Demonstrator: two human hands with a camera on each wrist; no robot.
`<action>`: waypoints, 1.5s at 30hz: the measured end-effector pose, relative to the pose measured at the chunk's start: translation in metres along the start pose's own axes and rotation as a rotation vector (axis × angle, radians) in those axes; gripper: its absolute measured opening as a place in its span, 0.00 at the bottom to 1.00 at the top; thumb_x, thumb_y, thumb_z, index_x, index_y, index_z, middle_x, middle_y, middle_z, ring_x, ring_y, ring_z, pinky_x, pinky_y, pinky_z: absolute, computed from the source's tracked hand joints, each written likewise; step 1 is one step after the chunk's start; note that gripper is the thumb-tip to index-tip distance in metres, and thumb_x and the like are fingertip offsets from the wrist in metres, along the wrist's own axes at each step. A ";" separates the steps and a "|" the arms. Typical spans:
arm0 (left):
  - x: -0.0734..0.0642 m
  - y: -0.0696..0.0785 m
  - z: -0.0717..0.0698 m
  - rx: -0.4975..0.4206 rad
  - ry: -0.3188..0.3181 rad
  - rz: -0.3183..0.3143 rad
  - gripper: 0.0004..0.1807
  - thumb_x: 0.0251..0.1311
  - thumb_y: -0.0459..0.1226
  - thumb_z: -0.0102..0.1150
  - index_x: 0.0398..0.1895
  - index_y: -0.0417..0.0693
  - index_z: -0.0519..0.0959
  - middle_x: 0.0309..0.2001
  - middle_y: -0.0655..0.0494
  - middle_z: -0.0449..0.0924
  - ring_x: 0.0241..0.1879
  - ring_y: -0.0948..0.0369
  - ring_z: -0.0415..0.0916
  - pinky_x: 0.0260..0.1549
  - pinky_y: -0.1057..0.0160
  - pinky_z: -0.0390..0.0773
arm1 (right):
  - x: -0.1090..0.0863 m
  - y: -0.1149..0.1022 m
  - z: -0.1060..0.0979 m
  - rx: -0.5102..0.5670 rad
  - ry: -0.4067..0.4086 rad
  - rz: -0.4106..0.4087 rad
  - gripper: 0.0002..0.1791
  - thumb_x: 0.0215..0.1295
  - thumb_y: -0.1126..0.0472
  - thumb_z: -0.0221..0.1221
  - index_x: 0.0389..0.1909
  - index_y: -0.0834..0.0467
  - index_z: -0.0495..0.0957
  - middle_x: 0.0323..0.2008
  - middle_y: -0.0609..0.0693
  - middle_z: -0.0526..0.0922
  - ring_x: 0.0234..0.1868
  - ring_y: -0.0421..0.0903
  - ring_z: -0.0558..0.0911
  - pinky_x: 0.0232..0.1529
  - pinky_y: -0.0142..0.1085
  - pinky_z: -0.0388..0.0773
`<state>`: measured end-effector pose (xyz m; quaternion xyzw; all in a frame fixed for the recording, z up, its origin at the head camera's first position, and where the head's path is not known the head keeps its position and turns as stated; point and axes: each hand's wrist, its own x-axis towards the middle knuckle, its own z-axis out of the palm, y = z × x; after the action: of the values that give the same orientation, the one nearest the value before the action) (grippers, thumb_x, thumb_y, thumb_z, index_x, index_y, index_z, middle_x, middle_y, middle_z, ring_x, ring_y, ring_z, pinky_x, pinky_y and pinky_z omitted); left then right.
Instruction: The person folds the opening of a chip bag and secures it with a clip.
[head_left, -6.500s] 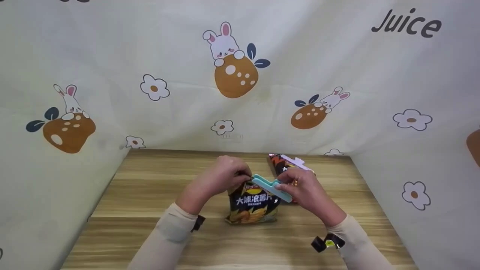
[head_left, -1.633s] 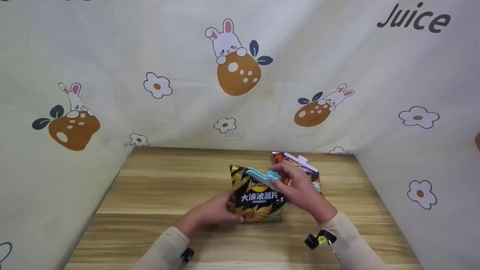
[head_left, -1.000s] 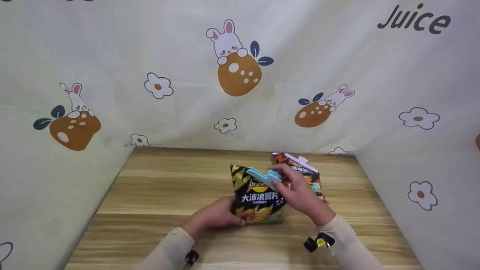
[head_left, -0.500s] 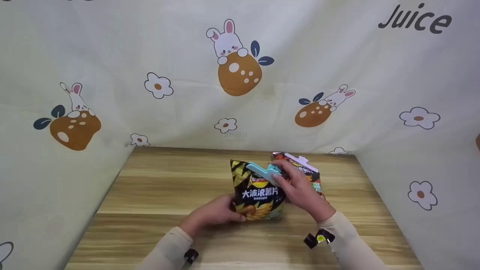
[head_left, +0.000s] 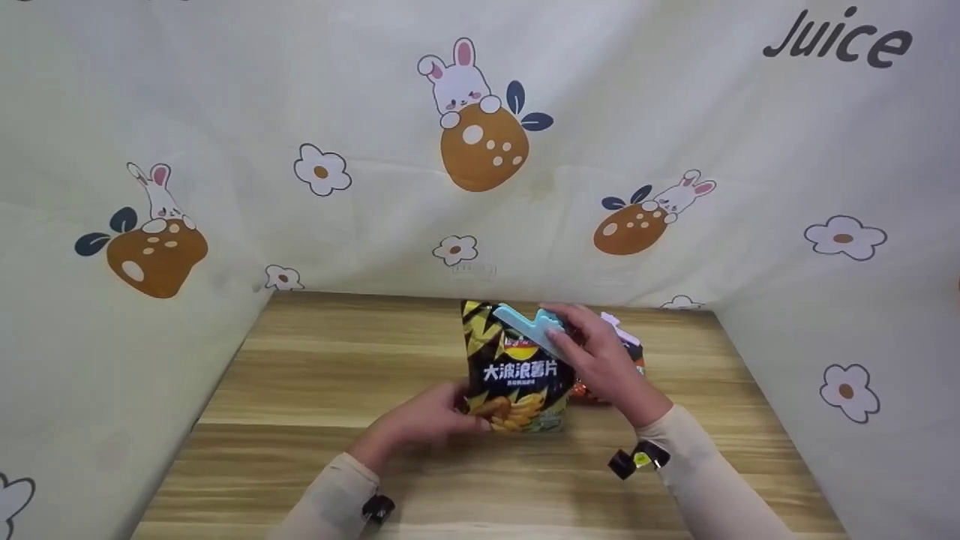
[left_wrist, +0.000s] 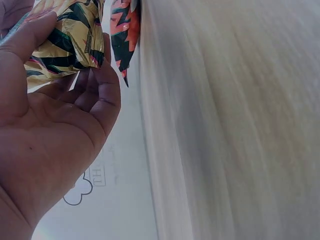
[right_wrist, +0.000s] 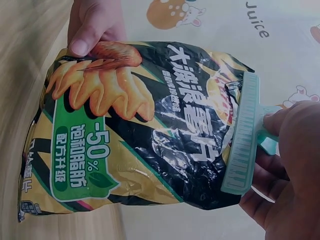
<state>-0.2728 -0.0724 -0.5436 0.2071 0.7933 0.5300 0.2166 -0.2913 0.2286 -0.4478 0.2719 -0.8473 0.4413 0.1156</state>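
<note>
A black and gold potato chip bag [head_left: 517, 394] stands upright between the hands, facing the head camera. A teal bag clip [head_left: 517, 328] lies slanted across its top edge, covering most of it but leaving the left corner free. My left hand [head_left: 427, 416] grips the bag's lower left side, thumb in front and fingers behind. In the left wrist view the gold bag corner [left_wrist: 77, 40] shows clear of the tabletop. My right hand [head_left: 611, 367] pinches the clip's handle between thumb and fingers. In the right wrist view the clip [right_wrist: 242, 135] runs across the bag's mouth.
Behind the right hand is a second, red and black chip bag [head_left: 589, 390], partly hidden, with a lilac clip [head_left: 622, 331] on its top. The wood-grain table [head_left: 322, 345] meets a printed cloth backdrop [head_left: 360, 225] at the back and both sides.
Earlier the left hand was at the bag's top; it now holds the lower side. The teal clip now sits along the top. Over the last second, both hands have raised the bag.
</note>
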 end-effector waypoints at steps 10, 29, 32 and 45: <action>0.001 -0.006 -0.003 -0.103 0.014 0.016 0.41 0.59 0.47 0.76 0.74 0.47 0.70 0.60 0.54 0.82 0.60 0.54 0.80 0.65 0.50 0.78 | 0.015 0.015 0.003 0.063 -0.031 0.091 0.18 0.79 0.49 0.60 0.66 0.37 0.79 0.50 0.43 0.84 0.45 0.47 0.82 0.47 0.40 0.81; 0.016 -0.006 -0.020 -0.186 0.156 -0.016 0.53 0.62 0.52 0.74 0.78 0.28 0.59 0.63 0.34 0.79 0.56 0.49 0.83 0.59 0.50 0.83 | 0.081 0.044 0.014 0.081 -0.095 0.198 0.19 0.79 0.47 0.59 0.67 0.40 0.80 0.52 0.46 0.86 0.51 0.49 0.81 0.60 0.48 0.78; 0.018 -0.004 -0.022 -0.169 0.172 -0.025 0.55 0.64 0.55 0.72 0.78 0.27 0.58 0.64 0.33 0.78 0.59 0.47 0.81 0.62 0.48 0.81 | 0.090 0.046 0.015 0.056 -0.097 0.205 0.19 0.79 0.48 0.59 0.67 0.42 0.80 0.53 0.46 0.85 0.52 0.49 0.81 0.61 0.50 0.78; 0.033 0.004 -0.031 -0.190 0.205 -0.039 0.42 0.69 0.64 0.59 0.68 0.36 0.75 0.36 0.53 0.78 0.34 0.60 0.73 0.41 0.53 0.80 | 0.113 0.054 0.016 0.011 -0.109 0.279 0.22 0.79 0.49 0.59 0.69 0.48 0.80 0.54 0.47 0.85 0.53 0.49 0.81 0.62 0.50 0.78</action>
<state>-0.3168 -0.0758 -0.5339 0.1147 0.7614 0.6168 0.1633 -0.4138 0.2004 -0.4445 0.1760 -0.8794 0.4424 0.0055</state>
